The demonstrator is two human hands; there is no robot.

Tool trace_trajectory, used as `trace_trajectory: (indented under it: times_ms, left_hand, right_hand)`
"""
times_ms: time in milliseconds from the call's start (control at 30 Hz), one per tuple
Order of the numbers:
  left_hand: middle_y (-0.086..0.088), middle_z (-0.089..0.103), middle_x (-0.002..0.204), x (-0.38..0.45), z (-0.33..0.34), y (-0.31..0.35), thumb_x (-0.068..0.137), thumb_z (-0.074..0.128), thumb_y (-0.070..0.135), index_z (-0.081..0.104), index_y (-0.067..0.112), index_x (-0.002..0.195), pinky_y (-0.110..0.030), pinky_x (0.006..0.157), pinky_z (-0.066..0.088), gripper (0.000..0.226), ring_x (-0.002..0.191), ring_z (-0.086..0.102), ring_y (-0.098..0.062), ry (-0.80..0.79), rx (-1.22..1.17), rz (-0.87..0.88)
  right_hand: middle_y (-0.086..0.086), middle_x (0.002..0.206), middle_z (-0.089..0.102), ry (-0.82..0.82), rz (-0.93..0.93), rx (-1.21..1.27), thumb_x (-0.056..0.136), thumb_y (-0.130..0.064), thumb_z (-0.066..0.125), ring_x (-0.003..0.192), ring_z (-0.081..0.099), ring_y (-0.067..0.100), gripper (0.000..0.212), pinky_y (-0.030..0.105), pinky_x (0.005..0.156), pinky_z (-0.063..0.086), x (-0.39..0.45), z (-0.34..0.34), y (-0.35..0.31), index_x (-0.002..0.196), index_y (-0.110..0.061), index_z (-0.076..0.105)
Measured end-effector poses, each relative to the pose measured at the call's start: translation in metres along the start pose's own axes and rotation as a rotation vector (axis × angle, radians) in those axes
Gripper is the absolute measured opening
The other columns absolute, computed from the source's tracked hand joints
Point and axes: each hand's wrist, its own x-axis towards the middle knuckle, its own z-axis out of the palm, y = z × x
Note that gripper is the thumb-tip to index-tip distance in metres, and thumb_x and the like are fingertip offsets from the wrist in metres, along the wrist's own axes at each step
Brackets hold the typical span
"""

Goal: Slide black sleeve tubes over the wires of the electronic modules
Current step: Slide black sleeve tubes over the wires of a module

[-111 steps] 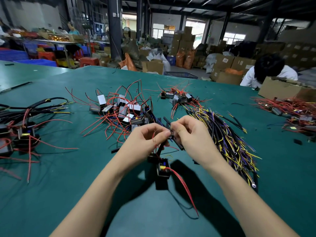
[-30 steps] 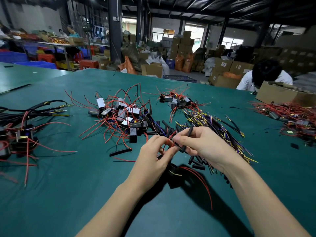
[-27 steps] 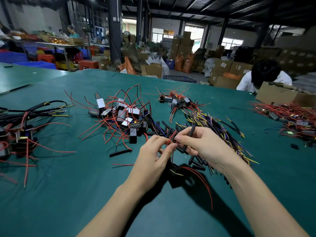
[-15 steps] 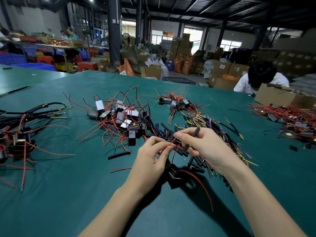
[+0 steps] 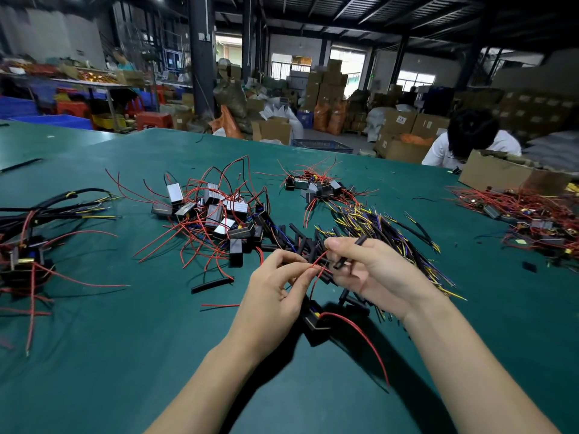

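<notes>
Threading step in hand, judging by the setup: left hand (image 5: 275, 296) pinches a thin red wire (image 5: 316, 264) near its free end, right hand (image 5: 372, 270) pinches a short black sleeve tube (image 5: 349, 253) between thumb and fingers, tube tilted, its lower mouth just beside the wire tip. Cannot tell if the tip is inside the mouth yet. Both grips are clamped, none apart. Module (image 5: 315, 317) that the wire runs from sits on the green surface (image 5: 125, 355) just below the hands, with a second red lead (image 5: 363, 339) arcing off toward the near edge. Risks: limp wire likely buckles if pushed from too far behind the tip; a frayed or bent end may catch on the tube rim; pulling hard could lift or drag the module. Loose tubes (image 5: 300, 239) and the yellow/purple wire bundle (image 5: 391, 239) lie right behind the hands, so snagging a neighbour is plausible. Unsleeved modules pile (image 5: 216, 214) sits well apart to the left.
</notes>
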Motion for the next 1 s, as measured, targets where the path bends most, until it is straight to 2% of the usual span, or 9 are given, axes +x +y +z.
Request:
trace_trajectory:
  times_ms: [67,133,233,300,367,500,667,867,1000]
  left_hand:
    - [0.001,0.061,0.093,0.0,0.001,0.001,0.089,0.057,0.028,0.076,0.013,0.092,-0.023,0.068,0.046,0.024,0.089,0.058,-0.005,-0.004,-0.015,-0.027]
    - [0.005,0.06,0.093,-0.001,0.001,0.001,0.091,0.061,0.027,0.075,0.016,0.09,-0.029,0.062,0.047,0.018,0.088,0.058,-0.006,0.004,-0.009,-0.046]
    - [0.012,0.058,0.096,-0.001,-0.001,0.003,0.085,0.062,0.043,0.071,0.024,0.095,-0.03,0.07,0.049,0.023,0.089,0.058,-0.006,0.028,0.042,-0.022]
    - [0.013,0.058,0.1,0.0,-0.003,0.005,0.08,0.063,0.047,0.067,0.025,0.103,-0.025,0.078,0.047,0.032,0.097,0.055,-0.004,0.048,0.113,0.024]
    - [0.01,0.06,0.099,0.001,-0.004,0.008,0.08,0.067,0.036,0.067,0.02,0.105,-0.025,0.079,0.047,0.03,0.096,0.056,-0.007,0.079,0.173,0.091]
    - [0.004,0.065,0.084,-0.001,-0.003,0.008,0.084,0.064,0.017,0.072,0.013,0.099,-0.033,0.07,0.05,0.018,0.077,0.059,-0.014,0.162,0.215,0.178]
    - [0.002,0.066,0.083,-0.001,-0.003,0.007,0.084,0.066,0.01,0.074,0.011,0.096,-0.021,0.069,0.047,0.014,0.077,0.062,-0.013,0.183,0.113,0.164]
    - [0.002,0.067,0.081,0.001,-0.002,0.006,0.082,0.069,0.004,0.074,0.01,0.091,-0.014,0.073,0.044,0.012,0.076,0.061,-0.009,0.174,0.047,0.132]
    - [0.002,0.068,0.079,0.002,-0.002,0.006,0.083,0.069,0.003,0.075,0.011,0.089,-0.012,0.07,0.042,0.012,0.072,0.059,-0.005,0.145,-0.009,0.092]
  right_hand:
    - [-0.001,0.06,0.048,-0.049,0.062,0.152,0.078,-0.013,0.06,0.044,0.039,0.004,0.01,0.013,0.043,0.022,0.002,0.001,0.005,0.075,-0.009,0.052]
    - [-0.002,0.059,0.048,-0.056,0.101,0.249,0.076,-0.015,0.06,0.043,0.038,0.004,0.01,0.012,0.038,0.026,0.004,0.003,0.009,0.074,-0.008,0.052]
    - [-0.001,0.06,0.049,-0.017,0.102,0.206,0.073,-0.016,0.062,0.043,0.039,0.004,0.012,0.012,0.038,0.028,0.005,0.004,0.009,0.074,-0.008,0.054]
    - [0.0,0.062,0.051,0.028,0.082,0.129,0.072,-0.016,0.065,0.043,0.04,0.005,0.013,0.013,0.042,0.031,0.006,0.004,0.008,0.076,-0.008,0.057]
    - [0.001,0.062,0.053,0.03,0.069,0.096,0.073,-0.015,0.066,0.045,0.042,0.006,0.013,0.014,0.045,0.031,0.005,0.004,0.006,0.079,-0.007,0.058]
    - [0.003,0.067,0.055,-0.04,0.055,0.069,0.074,-0.015,0.065,0.051,0.045,0.008,0.013,0.013,0.045,0.035,0.001,0.002,0.002,0.083,-0.007,0.059]
    - [0.005,0.071,0.058,-0.106,0.004,0.087,0.077,-0.011,0.062,0.052,0.05,0.011,0.015,0.015,0.046,0.042,-0.002,-0.004,0.002,0.091,-0.006,0.06]
    - [0.005,0.069,0.063,-0.13,-0.141,0.101,0.075,-0.01,0.062,0.056,0.054,0.008,0.005,0.015,0.057,0.044,0.001,-0.006,0.012,0.079,-0.012,0.063]
    - [0.0,0.07,0.062,-0.044,-0.329,-0.001,0.076,-0.016,0.063,0.062,0.05,0.009,0.003,0.017,0.059,0.041,0.007,-0.005,0.023,0.078,-0.016,0.06]
